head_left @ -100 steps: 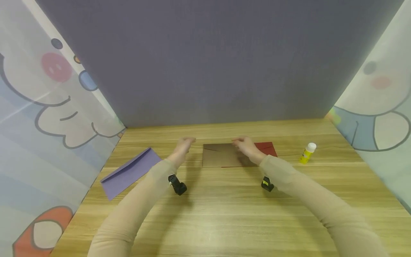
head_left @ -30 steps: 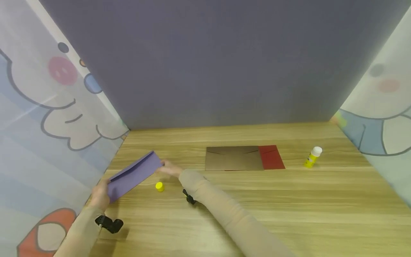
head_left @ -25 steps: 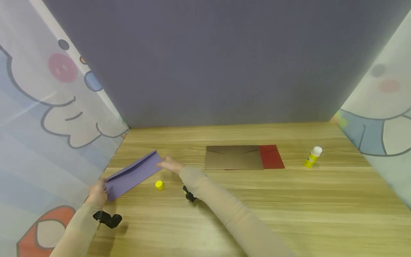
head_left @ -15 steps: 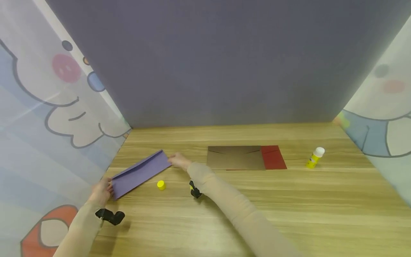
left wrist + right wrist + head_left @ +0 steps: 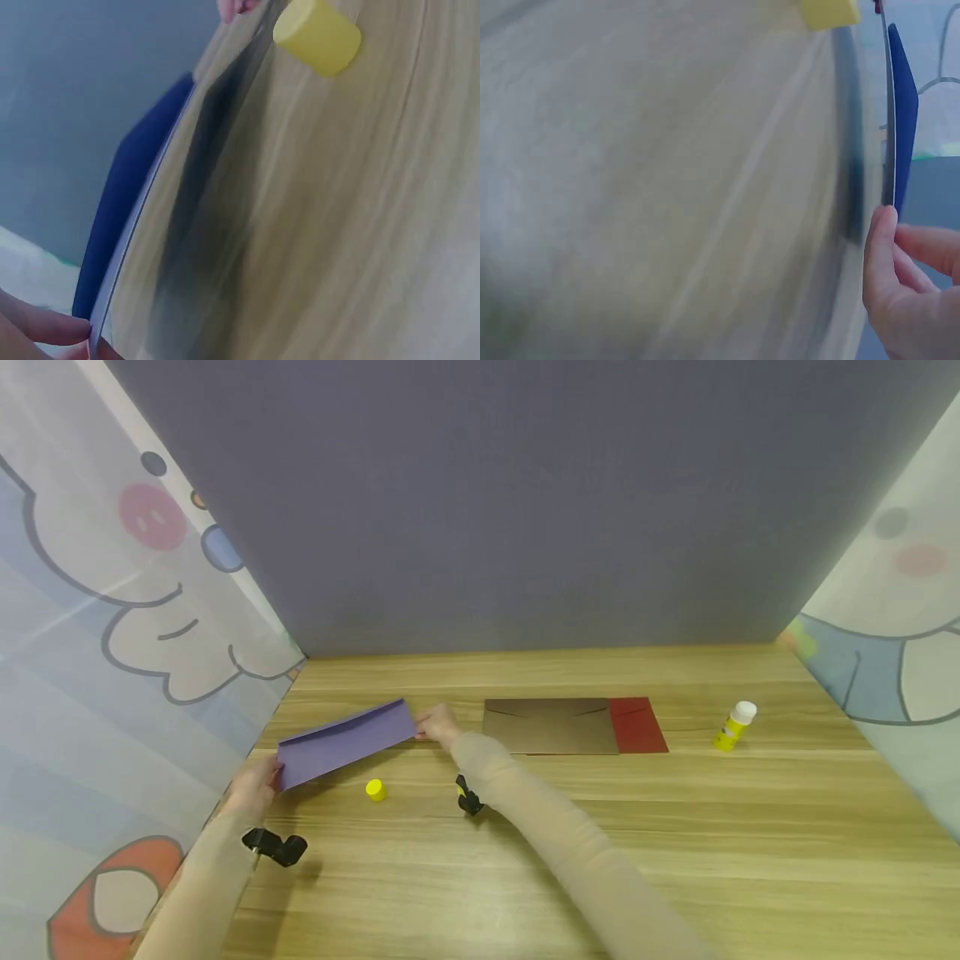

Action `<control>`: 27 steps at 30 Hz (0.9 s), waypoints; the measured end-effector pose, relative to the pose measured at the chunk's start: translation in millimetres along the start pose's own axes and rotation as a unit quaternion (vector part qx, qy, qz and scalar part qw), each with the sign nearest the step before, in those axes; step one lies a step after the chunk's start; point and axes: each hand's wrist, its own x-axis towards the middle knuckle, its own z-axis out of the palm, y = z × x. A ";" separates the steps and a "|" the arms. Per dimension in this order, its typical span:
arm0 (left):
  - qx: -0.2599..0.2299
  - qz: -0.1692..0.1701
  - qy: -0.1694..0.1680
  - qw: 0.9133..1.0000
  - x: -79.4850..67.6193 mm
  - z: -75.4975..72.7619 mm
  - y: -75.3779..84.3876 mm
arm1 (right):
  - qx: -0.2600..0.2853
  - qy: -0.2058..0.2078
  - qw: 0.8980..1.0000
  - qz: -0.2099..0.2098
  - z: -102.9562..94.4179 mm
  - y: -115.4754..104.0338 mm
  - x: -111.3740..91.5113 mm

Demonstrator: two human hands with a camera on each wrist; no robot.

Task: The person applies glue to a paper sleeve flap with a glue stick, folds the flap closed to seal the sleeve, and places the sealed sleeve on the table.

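A purple envelope (image 5: 345, 745) is held between both hands, raised off the table as its shadow in the wrist views shows. My left hand (image 5: 253, 785) pinches its left end between thumb and fingers; the left wrist view shows the fingertips (image 5: 67, 330) on that edge. At the opposite end my right hand (image 5: 438, 725) pinches the right edge, seen in the right wrist view with thumb and fingers (image 5: 885, 255) on either side of the paper. Its long flap stands partly up along the far side. Just below the envelope a yellow cap (image 5: 376, 790) sits on the table.
Right of my right hand lies a brown envelope (image 5: 551, 727) on top of a red envelope (image 5: 639, 725). A yellow glue stick with a white end (image 5: 735, 727) stands farther right. A grey panel (image 5: 525, 510) rises behind the wooden table (image 5: 480, 893).
Both hands, first near the table's middle, went to the purple envelope and gripped its ends. It has since been lifted and shifted right, turning more level. The yellow cap came into sight.
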 end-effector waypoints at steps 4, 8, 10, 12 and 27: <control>0.031 -0.008 0.082 0.996 -46.4 49.1 24.5 | 0.018 0.013 1.000 -0.001 -19.2 -64.3 -59.2; 0.029 0.020 0.092 0.995 -57.5 66.8 32.7 | 0.033 -0.002 0.999 0.024 -43.5 -114.0 -105.8; 0.046 0.022 0.074 0.996 -61.6 75.6 36.6 | 0.043 -0.012 0.998 0.035 -56.4 -131.9 -123.8; 0.057 0.029 0.051 0.997 -65.0 84.6 39.8 | 0.054 -0.024 0.998 0.031 -69.7 -145.7 -138.4; 0.053 0.056 -0.031 0.996 -109.9 157.5 59.3 | 0.070 -0.013 0.996 0.050 -146.6 -261.6 -285.1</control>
